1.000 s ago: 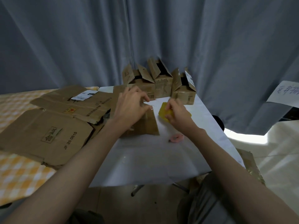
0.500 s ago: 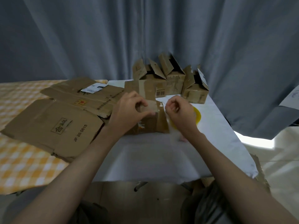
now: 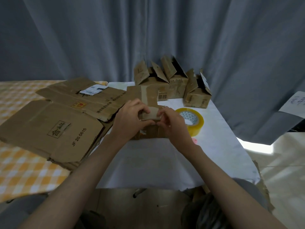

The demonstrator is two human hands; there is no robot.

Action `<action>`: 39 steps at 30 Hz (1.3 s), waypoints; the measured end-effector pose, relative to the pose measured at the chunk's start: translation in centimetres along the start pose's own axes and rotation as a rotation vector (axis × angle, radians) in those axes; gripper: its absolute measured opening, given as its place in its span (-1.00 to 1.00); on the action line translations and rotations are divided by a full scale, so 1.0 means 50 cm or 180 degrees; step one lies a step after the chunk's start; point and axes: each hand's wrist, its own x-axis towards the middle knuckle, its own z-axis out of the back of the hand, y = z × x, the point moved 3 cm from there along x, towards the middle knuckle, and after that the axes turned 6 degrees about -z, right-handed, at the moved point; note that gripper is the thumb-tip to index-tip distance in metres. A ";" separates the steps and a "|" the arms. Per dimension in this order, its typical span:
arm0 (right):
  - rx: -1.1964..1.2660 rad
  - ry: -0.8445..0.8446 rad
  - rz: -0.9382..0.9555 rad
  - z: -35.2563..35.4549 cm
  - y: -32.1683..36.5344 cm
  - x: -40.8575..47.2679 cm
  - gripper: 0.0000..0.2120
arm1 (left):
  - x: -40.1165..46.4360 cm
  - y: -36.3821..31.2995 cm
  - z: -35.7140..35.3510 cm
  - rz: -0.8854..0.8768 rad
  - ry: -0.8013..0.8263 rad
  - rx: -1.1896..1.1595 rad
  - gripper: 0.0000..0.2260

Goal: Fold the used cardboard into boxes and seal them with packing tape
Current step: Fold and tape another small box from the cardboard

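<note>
A small brown cardboard box (image 3: pixel 149 131) stands on the white table (image 3: pixel 158 162) in front of me, one taped flap raised behind it. My left hand (image 3: pixel 130 119) grips the box's top left, thumb and fingers curled on a short flap (image 3: pixel 151 114). My right hand (image 3: pixel 171 123) pinches the same flap from the right. A yellowish roll of packing tape (image 3: pixel 192 121) lies flat on the table just right of my right hand.
Three folded boxes (image 3: pixel 175 86) with open tops stand at the table's back edge. Flattened cardboard sheets (image 3: pixel 54 126) lie stacked on the left, over a yellow checked cloth (image 3: pixel 24 171). A small pink item (image 3: pixel 194 140) lies by my right wrist. Grey curtains hang behind.
My right hand has let go of the tape roll, which now lies on the table, and has come to the box flap. Both hands now hold the flap.
</note>
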 end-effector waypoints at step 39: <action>-0.0038 0.0203 -0.0588 0.021 0.024 0.030 -0.81 | -0.068 0.051 0.047 0.1426 -0.0136 -0.0176 -0.72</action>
